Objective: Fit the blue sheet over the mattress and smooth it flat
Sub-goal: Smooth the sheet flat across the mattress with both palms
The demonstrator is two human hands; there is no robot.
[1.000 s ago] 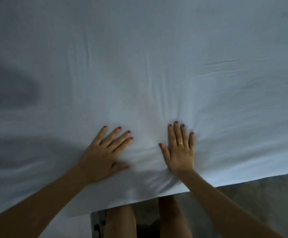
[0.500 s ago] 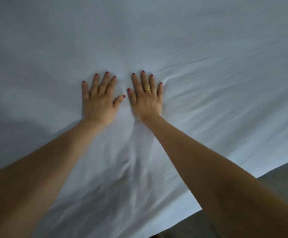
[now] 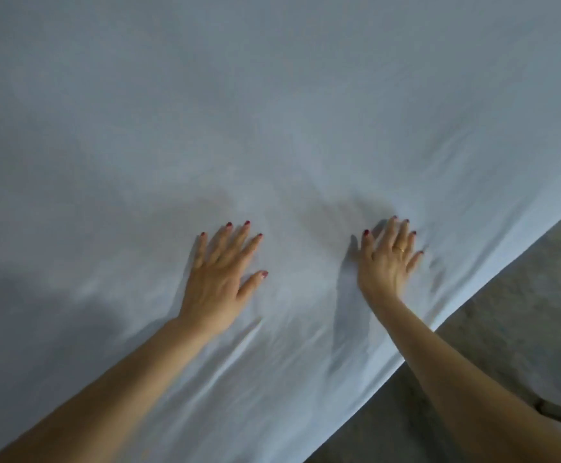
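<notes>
Palms of the left hand (image 3: 217, 289) and right hand (image 3: 386, 262), fingers spread flat, press the blue sheet (image 3: 272, 128) covering the mattress; soft, light cloth likely creases easily, best pushed outward under 2 palms.

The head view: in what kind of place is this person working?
Probably a bedroom. A pale blue sheet covers a wide mattress, both hands press flat on it, and grey floor shows beside the bed's edge.
</notes>
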